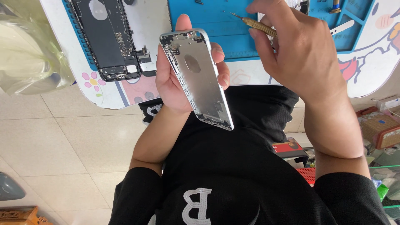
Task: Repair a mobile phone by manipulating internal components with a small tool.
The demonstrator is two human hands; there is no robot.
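Seen from above, my black shirt fills the bottom of the frame, both sleeves pushed up my forearms. Above my lap, my left hand (pixel 177 79) grips a stripped silver phone housing (pixel 196 77), its bare metal inside turned up toward me; my thumb lies along its left edge and my fingertips (pixel 220 54) curl over the right edge, clamped on the shell. The housing tilts, camera end away from me, bottom end pointing down toward my chest.

Just to the right and slightly farther out, my right hand (pixel 300 50) pinches a brass-handled screwdriver (pixel 256 24), fingers closed together around the handle, its thin tip pointing left over the blue work mat (pixel 208 16). The tip stays clear of the housing.

Beyond both hands, the mat covers part of a small white table with cartoon prints (pixel 375 54). On its left part lies an opened dark phone body (pixel 106 37) with a pale screen panel (pixel 148 21) just beside it. A clear plastic bag (pixel 25 50) sits at far left, above the tiled floor (pixel 71 146).
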